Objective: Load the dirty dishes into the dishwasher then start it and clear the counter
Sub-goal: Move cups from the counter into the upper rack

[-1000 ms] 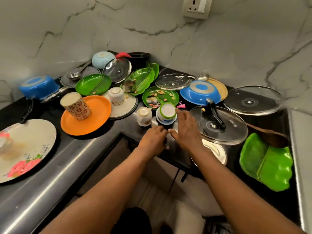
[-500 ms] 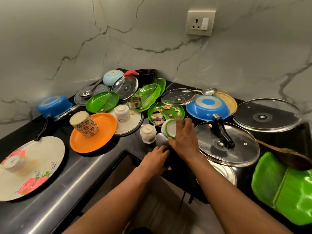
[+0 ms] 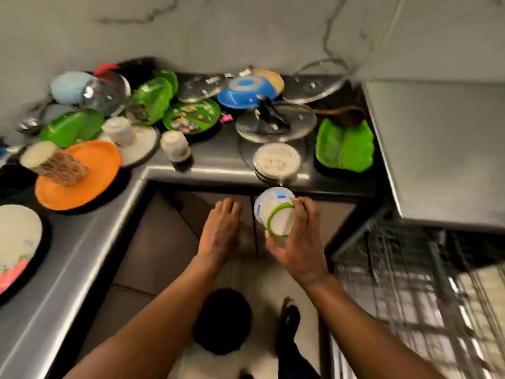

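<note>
Lifted off the black table [image 3: 216, 157] since the earlier frame: small white cups with green rim, stacked [image 3: 274, 212], now held below the edge in the right hand [image 3: 297, 242], fingers curled round them. Left hand [image 3: 222, 228] flat, holding nothing. Step: carrying. Next: a turn right to the wire dishwasher rack [image 3: 410, 269], placed mouth down. Surface blurred.

Both forearms are bare from the frame's near edge to the wrists, with no sleeves, watch, bracelets or rings showing on the left hand [image 3: 222, 228] or the right hand [image 3: 296, 242]. Below, a dark trouser leg [image 3: 293, 348] ends in a dark shoe [image 3: 290, 315]; blur hides finer detail.
</note>
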Demonstrator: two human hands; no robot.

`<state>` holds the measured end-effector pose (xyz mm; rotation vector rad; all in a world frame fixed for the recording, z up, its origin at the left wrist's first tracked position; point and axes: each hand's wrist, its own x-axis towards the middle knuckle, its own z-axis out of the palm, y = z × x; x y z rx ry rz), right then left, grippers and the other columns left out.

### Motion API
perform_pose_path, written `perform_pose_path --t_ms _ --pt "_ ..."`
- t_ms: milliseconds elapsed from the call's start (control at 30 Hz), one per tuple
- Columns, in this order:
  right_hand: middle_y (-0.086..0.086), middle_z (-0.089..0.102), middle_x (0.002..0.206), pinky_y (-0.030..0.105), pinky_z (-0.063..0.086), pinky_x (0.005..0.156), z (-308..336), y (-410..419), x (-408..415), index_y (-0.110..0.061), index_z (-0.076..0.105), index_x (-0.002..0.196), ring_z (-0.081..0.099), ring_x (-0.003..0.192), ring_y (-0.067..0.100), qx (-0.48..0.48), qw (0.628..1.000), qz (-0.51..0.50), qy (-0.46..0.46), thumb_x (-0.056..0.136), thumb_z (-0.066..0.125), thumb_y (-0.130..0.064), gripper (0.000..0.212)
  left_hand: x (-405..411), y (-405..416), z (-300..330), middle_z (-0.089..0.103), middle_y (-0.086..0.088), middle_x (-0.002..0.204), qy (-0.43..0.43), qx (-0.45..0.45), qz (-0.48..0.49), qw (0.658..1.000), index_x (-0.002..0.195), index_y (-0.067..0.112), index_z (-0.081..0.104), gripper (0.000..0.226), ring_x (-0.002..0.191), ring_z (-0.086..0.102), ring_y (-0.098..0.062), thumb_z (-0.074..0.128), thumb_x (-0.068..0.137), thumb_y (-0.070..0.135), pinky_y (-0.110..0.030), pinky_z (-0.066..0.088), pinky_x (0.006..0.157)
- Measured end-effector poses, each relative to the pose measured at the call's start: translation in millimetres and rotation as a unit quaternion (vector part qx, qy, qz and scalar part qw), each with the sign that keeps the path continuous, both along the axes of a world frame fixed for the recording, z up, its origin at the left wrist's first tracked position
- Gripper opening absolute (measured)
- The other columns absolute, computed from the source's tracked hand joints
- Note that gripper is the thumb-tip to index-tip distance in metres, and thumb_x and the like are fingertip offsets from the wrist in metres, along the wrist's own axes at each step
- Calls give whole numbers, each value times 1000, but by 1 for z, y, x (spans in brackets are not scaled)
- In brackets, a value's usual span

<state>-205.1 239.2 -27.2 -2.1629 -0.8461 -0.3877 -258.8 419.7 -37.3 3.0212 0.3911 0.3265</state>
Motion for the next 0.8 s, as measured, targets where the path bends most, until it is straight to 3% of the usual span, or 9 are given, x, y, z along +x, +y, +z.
perform_pose_path --t_ms 100,267,400,500,667,800 --pt "27 39 131 39 39 105 -44 -83 -50 7 33 133 46 117 42 -60 993 -60 81 74 67 -36 80 -16 -54 -24 53 -14 91 31 -17 -62 997 91 8 55 15 81 53 -34 55 76 14 -42 46 64" --pt "28 40 129 44 43 100 -90 -210 -105 9 35 132 46 115 44 -160 958 -172 163 70 74 -29 82 -22 -152 -61 50 -12 107 132 -96 -170 972 106 9 53 24 98 49 -33 56 82 10 -44 44 77" --pt "24 31 137 52 47 97 -115 -288 -123 5 30 138 38 125 44 -170 928 -259 205 73 79 -23 87 -13 -233 -89 47 -9 125 182 -155 -246 939 128 11 49 39 114 44 -28 54 89 9 -42 45 92" --pt "21 29 138 51 49 95 -127 -328 -123 5 28 141 35 126 42 -162 914 -305 212 77 75 -20 83 -2 -290 -106 46 -8 134 195 -165 -282 925 134 12 46 44 124 42 -27 52 91 8 -38 40 102" --pt "27 37 139 48 49 96 -163 -377 -106 6 33 141 39 127 42 -198 904 -288 247 77 77 -18 82 24 -359 -135 30 -3 154 258 -75 -352 897 146 19 35 61 139 28 -24 55 89 9 -39 27 114" --pt "24 42 136 49 53 89 -196 -389 -84 3 35 141 46 122 41 -259 904 -230 251 73 80 -15 83 36 -379 -149 29 -6 154 273 87 -383 878 140 18 43 51 141 20 -31 56 90 17 -52 7 118"
